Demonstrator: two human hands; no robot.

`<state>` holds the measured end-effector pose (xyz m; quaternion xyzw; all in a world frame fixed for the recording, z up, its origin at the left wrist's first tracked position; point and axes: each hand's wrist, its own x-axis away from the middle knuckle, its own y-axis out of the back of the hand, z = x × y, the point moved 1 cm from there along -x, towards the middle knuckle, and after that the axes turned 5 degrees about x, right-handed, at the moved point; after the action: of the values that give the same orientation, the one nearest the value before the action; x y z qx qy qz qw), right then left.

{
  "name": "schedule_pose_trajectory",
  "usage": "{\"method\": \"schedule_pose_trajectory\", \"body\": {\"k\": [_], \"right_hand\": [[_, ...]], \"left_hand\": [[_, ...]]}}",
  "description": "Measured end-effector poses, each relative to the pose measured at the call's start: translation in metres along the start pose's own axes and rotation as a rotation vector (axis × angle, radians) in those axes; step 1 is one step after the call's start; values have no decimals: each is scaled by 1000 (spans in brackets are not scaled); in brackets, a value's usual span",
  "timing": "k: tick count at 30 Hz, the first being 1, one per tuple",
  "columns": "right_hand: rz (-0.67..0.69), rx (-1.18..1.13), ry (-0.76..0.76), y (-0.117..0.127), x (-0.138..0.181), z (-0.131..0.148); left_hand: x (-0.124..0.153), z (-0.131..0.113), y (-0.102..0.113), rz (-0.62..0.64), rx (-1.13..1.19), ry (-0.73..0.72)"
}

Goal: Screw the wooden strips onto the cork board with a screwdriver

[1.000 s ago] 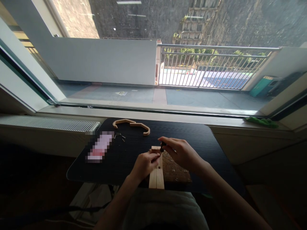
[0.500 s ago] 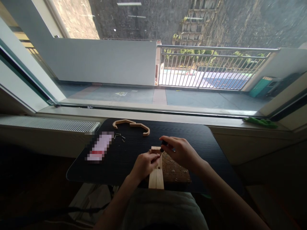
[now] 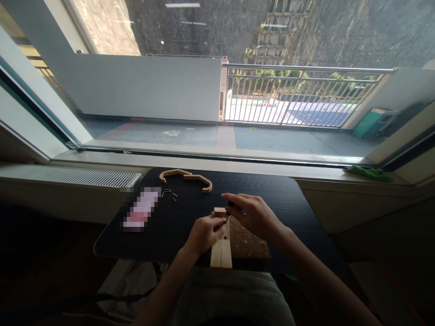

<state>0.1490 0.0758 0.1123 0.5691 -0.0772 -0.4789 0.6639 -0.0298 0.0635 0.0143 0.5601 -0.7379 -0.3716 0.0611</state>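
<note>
Two pale wooden slats (image 3: 221, 246) lie side by side on the black table (image 3: 285, 194), running toward me. My left hand (image 3: 204, 233) is closed on their far end, fingers pinched at the top edge. My right hand (image 3: 253, 215) hovers just right of that end, fingers curled round a small dark tool (image 3: 231, 206) that is mostly hidden. A brown perforated board (image 3: 246, 242) lies under my right wrist, right of the slats.
A curved wooden piece (image 3: 186, 176) lies at the table's far edge, with several small nails or screws (image 3: 169, 194) beside it. A blurred pink packet (image 3: 141, 212) lies at the left. A radiator grille (image 3: 68, 174) and window sill run behind; a green cloth (image 3: 370, 172) lies at the right.
My right hand has shifted slightly left and down toward the slat ends, with the dark tool now more hidden. My left hand has stayed on the slats.
</note>
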Motion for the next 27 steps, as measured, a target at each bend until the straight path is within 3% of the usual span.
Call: {"method": "schedule_pose_trajectory", "body": {"k": [14,27], "right_hand": [[1,89,-7,0,-1,0],[51,-16,-24,2,4,5]], "left_hand": [[-1,-4,3,35,4,50],[-1,-4,2,25,-9,18]]}}
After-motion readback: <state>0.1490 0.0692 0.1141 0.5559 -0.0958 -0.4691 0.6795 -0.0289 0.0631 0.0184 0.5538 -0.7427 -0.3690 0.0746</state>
